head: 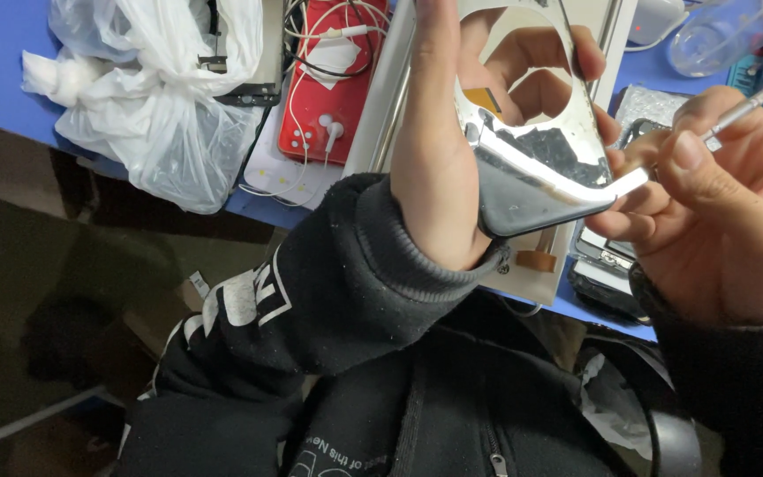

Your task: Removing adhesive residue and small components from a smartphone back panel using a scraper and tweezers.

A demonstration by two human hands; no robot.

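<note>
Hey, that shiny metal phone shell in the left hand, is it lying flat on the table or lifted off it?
Lifted. The left hand grips the metal shell in the air above the blue table; fingers show through its round cutout.

Small electronics repair bench, workshop type. Blue desk (2, 53) crowded with opened devices: a red phone back (333, 97) with white earphones (333, 132) draped over it, a dismantled dark phone (607, 269) at the desk edge, pale trays and panels lying flat. Crumpled white plastic bags (165, 97) piled at one end. Thin metal tool (752, 102) in use. Dim floor below.
</note>
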